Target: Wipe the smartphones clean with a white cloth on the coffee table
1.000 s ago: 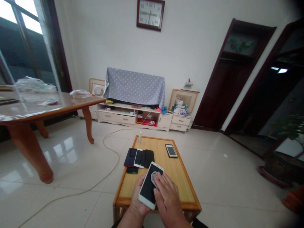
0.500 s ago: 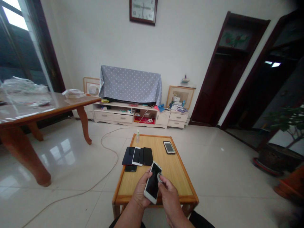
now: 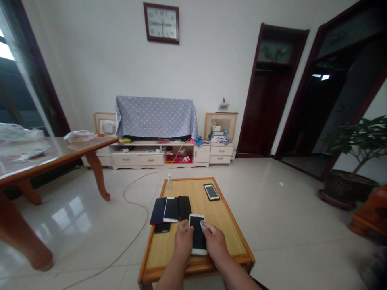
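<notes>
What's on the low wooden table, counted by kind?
Phones: 6
Small bottle: 1
Total: 7, or 8 if the dark strip beside the white phone is another phone; I cannot tell.

Ahead and left of the grip, a navy phone (image 3: 158, 211), a white phone (image 3: 170, 209) and a black phone (image 3: 184, 208) lie side by side on a low wooden table (image 3: 225, 229). Farther ahead sit a small bottle (image 3: 169, 183) and 1 more phone (image 3: 211, 192). Far beyond stands a white TV cabinet (image 3: 151, 160) under a polka-dot cloth (image 3: 155, 117).

Glossy phone glass (image 3: 198, 235), varnished wooden table (image 3: 165, 249)
</notes>
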Tool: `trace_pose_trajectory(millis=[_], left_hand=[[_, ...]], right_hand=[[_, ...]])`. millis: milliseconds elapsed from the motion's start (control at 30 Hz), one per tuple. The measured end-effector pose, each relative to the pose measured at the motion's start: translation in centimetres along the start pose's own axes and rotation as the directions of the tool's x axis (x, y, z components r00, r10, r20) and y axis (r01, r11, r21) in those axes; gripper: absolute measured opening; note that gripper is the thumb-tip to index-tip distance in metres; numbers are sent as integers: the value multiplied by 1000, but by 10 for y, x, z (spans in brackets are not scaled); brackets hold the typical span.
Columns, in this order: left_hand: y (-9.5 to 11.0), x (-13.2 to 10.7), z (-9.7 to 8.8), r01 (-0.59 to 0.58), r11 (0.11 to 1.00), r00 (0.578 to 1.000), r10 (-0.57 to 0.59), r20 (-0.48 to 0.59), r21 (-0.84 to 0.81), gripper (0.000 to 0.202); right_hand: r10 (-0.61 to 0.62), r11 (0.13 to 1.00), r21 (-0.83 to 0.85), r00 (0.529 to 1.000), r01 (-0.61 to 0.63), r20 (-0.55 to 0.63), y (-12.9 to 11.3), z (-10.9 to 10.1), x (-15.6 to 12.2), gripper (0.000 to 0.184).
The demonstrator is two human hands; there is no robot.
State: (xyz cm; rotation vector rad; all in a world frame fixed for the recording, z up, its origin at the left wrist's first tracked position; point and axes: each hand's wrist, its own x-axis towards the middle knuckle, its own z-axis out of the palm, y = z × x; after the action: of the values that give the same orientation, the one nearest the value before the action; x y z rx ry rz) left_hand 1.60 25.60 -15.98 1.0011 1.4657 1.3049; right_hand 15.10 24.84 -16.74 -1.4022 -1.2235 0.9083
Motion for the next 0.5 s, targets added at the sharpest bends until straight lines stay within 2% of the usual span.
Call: trace_pose_trajectory(millis=[133,333,500], left_hand=[[-6,6,10,-129,967,992,127,20,219,30],[-10,11,17,-208,846,975,220,35,491,38],[-13,14,21,-234,739,965,257,57,632,44]], right_hand=[[-59,984,-169,998,62,21,8,1,2,43],[-132,914,-374,987,158,94,11,-3,1,39],[-175,843,-491,975,219,136,10,-5,-1,39]])
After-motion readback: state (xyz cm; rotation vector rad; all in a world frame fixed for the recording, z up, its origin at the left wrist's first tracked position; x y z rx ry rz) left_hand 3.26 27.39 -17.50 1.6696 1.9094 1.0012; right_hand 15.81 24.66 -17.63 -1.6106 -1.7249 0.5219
